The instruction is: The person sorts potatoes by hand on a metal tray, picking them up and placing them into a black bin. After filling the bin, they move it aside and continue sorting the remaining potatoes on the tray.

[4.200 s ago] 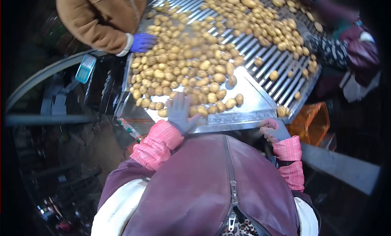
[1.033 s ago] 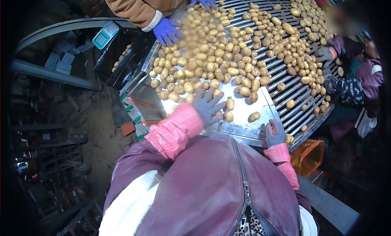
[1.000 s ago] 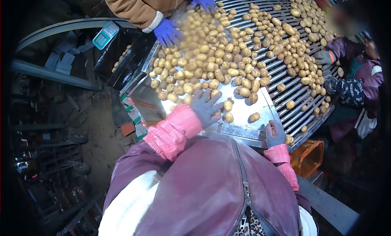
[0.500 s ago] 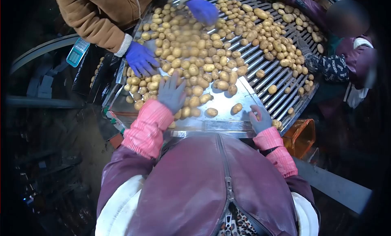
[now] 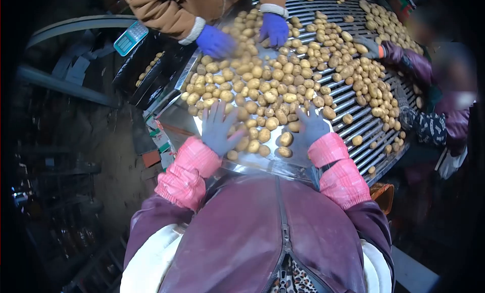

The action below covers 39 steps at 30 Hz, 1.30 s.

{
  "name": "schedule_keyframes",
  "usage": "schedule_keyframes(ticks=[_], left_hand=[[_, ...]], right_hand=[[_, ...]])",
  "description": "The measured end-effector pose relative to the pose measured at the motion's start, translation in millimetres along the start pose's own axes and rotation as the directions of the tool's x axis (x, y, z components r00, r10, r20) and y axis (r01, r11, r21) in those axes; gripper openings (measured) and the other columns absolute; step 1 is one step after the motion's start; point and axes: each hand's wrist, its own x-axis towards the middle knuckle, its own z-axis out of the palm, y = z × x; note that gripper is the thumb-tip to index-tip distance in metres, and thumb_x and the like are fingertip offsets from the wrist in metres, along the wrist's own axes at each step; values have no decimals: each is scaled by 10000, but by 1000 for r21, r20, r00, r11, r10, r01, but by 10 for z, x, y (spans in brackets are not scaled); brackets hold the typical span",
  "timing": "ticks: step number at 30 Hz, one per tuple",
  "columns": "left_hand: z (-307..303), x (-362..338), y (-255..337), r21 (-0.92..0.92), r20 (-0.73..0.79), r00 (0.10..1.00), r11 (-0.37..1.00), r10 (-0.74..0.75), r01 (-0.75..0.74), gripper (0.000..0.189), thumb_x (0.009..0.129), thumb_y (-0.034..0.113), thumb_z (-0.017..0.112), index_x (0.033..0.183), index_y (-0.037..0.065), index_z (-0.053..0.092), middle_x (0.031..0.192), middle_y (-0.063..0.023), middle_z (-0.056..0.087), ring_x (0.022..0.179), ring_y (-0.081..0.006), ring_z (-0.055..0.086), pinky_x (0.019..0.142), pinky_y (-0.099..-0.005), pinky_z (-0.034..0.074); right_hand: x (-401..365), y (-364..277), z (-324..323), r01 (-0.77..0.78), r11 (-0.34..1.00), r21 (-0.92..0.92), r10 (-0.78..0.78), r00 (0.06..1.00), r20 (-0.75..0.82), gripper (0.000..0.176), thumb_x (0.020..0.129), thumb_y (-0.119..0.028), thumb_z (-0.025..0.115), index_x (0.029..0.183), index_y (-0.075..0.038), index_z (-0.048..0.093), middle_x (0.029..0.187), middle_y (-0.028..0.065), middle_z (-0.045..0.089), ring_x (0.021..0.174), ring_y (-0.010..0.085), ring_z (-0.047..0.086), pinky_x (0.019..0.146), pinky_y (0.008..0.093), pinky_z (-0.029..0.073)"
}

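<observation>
Many potatoes (image 5: 257,85) lie spread over a shiny metal tray (image 5: 199,125) in front of me. My left hand (image 5: 218,128), in a grey glove, rests with fingers spread at the near left edge of the potatoes. Gloved the same way, my right hand (image 5: 312,125) is stretched out flat against the potatoes near the roller side. Neither hand has closed around anything. Between my hands a few loose potatoes (image 5: 284,151) lie close to the tray's front edge.
Right of the tray runs a bed of metal rollers (image 5: 358,126) carrying more potatoes. Across from me, a co-worker's purple-gloved hands (image 5: 275,29) are among the potatoes. Another person's gloved hand (image 5: 371,48) reaches in from the right. A blue scale (image 5: 131,37) sits at left; an orange bin (image 5: 382,197) stands low right.
My right hand has moved from the tray's right front edge inward to the potatoes. The view has shifted. The co-worker's purple hands have changed position, and the right-hand person now reaches over the rollers.
</observation>
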Motion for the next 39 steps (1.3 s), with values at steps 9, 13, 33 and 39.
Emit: schedule_keyframes(ticks=[9, 13, 33, 39], left_hand=[[71, 490, -25, 263, 319, 947, 963, -35, -53, 727, 898, 564, 520, 1465, 119, 420, 1490, -236, 378, 1369, -454, 341, 1063, -681, 230], [-47, 322, 120, -26, 289, 955, 998, 67, -62, 597, 858, 529, 592, 1285, 114, 560, 1346, -152, 503, 1287, -387, 430, 1056, -651, 251], [-82, 1127, -528, -78, 8, 987, 984, -161, 161, 289, 855, 213, 654, 1117, 90, 657, 1026, -125, 677, 912, -345, 631, 811, -436, 500], [105, 1771, -1346, 40, 125, 921, 929, -369, 367, 363, 875, 219, 620, 1203, 62, 604, 1172, -184, 620, 1040, -372, 626, 897, -447, 500]], right_hand=[[-120, -85, -37, 288, 934, 211, -321, 936, 141, 433, 836, -211, 615, 1265, -199, 558, 1269, 121, 522, 1005, 347, 634, 788, 463, 546], [222, -205, -121, 269, 856, 441, -273, 960, -56, 265, 868, -224, 601, 1128, -192, 645, 1013, 116, 649, 877, 345, 668, 757, 449, 544], [2211, -640, 3, 348, 924, 156, -378, 890, 254, 377, 859, -305, 643, 1190, -141, 568, 1106, 164, 641, 1022, 364, 649, 842, 471, 522], [1526, -399, -236, 337, 884, 323, -384, 919, 91, 397, 774, -345, 719, 1110, -165, 608, 1045, 173, 669, 957, 360, 656, 829, 444, 512]])
